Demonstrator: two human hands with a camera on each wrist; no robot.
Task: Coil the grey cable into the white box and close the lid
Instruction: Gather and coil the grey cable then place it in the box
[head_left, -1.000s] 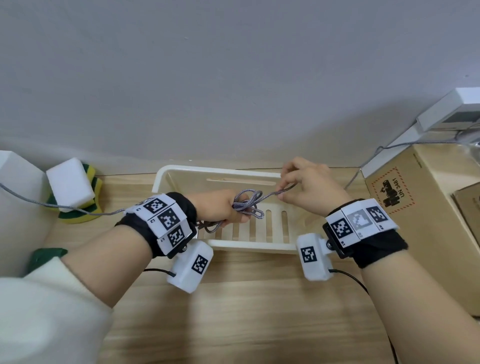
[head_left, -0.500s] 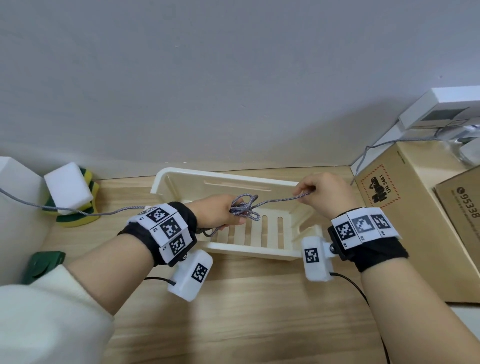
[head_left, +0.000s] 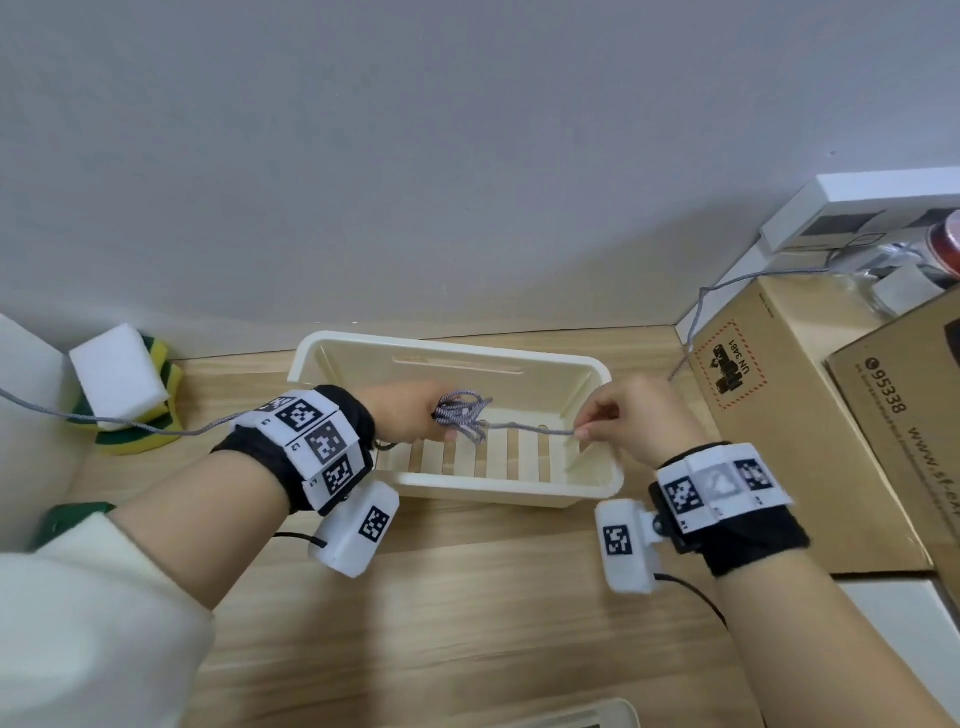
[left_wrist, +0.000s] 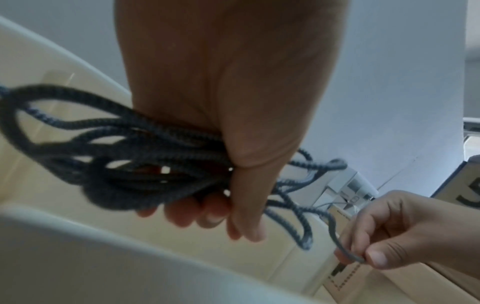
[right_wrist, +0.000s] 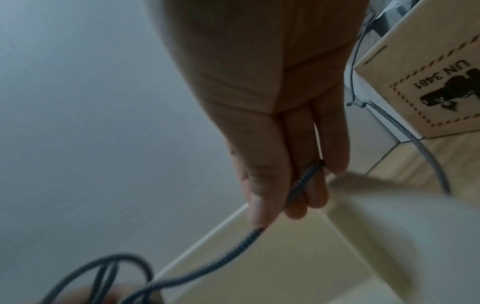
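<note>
left hand (head_left: 410, 421): fingers curled around bundle of loops of grey cable (head_left: 462, 413), above the white box (head_left: 597, 483) | right hand (head_left: 631, 418): pinches one cable strand, stretched between both hands | box open, on wooden table (head_left: 467, 613)

We find bare worktop (head_left: 467, 613) in front of the box (head_left: 519, 491); cartons (head_left: 810, 441) crowd its right, sponges (head_left: 130, 400) its left, and a wall (head_left: 467, 182) stands close behind.
</note>
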